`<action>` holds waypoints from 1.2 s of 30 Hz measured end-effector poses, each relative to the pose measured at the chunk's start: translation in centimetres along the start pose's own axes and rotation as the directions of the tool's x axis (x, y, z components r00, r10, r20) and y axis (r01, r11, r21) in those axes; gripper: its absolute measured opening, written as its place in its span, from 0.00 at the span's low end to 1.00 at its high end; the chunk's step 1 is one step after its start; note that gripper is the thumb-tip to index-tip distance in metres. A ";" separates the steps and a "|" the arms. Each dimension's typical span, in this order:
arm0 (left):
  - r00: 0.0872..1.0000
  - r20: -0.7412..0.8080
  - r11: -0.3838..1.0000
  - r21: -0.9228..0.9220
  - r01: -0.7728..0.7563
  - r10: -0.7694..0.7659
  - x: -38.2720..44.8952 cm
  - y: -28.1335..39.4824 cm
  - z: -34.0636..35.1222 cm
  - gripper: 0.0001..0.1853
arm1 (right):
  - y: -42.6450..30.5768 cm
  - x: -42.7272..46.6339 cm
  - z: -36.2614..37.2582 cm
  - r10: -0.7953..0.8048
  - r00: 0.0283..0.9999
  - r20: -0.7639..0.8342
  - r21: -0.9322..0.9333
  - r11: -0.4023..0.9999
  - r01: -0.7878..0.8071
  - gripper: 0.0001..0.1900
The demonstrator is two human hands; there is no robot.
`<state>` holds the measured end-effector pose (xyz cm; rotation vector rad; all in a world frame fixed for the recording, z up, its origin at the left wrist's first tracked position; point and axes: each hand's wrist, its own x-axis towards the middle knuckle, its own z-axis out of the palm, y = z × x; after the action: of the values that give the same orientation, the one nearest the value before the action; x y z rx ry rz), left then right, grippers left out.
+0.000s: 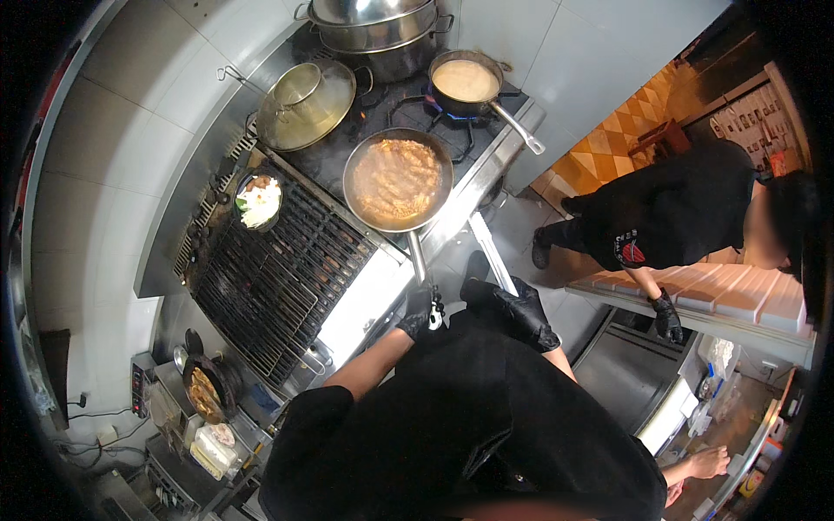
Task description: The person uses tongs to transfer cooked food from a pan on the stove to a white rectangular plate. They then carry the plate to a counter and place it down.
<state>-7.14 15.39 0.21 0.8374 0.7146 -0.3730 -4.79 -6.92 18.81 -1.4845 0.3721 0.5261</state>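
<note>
My left hand [417, 311], in a black glove, grips the handle of a frying pan [350, 195] near its end. Browned food in sauce [397, 179], perhaps strips of meat, lies in the pan and steams. The pan sits over the front of the stove, beside the grill. My right hand [529, 320], also gloved in black, holds metal tongs [494, 253] that point away from me. Their tips are to the right of the pan, apart from it and over the stove's front edge. Nothing shows between the tips.
A saucepan of pale liquid [465, 81] stands over a blue flame. Behind the pan are a pot with a strainer [298, 84] and a large steamer [378, 32]. A bowl of vegetables [260, 200] rests on the grill [260, 286]. A co-worker [671, 202] stands at right; another person's hand [709, 462] shows lower right.
</note>
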 end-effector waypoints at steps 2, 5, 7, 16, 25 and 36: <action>0.999 -0.037 0.988 0.155 0.011 -0.006 1.3 1.6 -0.9 0.15 | 1.5 0.7 -0.5 0.021 0.995 0.097 0.121 0.992 -0.033 0.17; 1.000 -0.021 0.997 0.077 -0.019 0.021 0.6 1.4 -0.2 0.16 | 0.7 0.1 -0.4 0.050 0.997 0.066 0.043 0.998 -0.053 0.17; 0.995 -0.045 0.987 0.139 -0.079 0.086 0.3 0.2 -0.2 0.12 | 3.5 1.4 -1.0 -0.143 0.990 -0.001 -0.098 0.985 0.142 0.14; 0.975 -0.219 0.982 0.186 -0.004 0.046 -2.0 2.2 3.3 0.13 | -0.4 0.0 0.5 0.015 1.000 -0.014 0.022 1.000 -0.014 0.12; 0.989 -0.148 0.993 0.112 0.031 -0.014 -0.5 2.7 2.3 0.20 | 2.4 1.5 0.1 0.037 0.999 0.015 0.124 0.992 -0.039 0.15; 0.988 -0.150 0.996 0.066 0.057 -0.046 2.1 3.6 1.7 0.20 | 1.6 1.4 0.2 0.084 0.996 0.042 0.115 0.989 -0.088 0.21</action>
<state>-2.89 16.25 1.52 0.9215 0.8665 -0.3867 -4.53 -6.53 16.78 -1.3489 0.4320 0.5905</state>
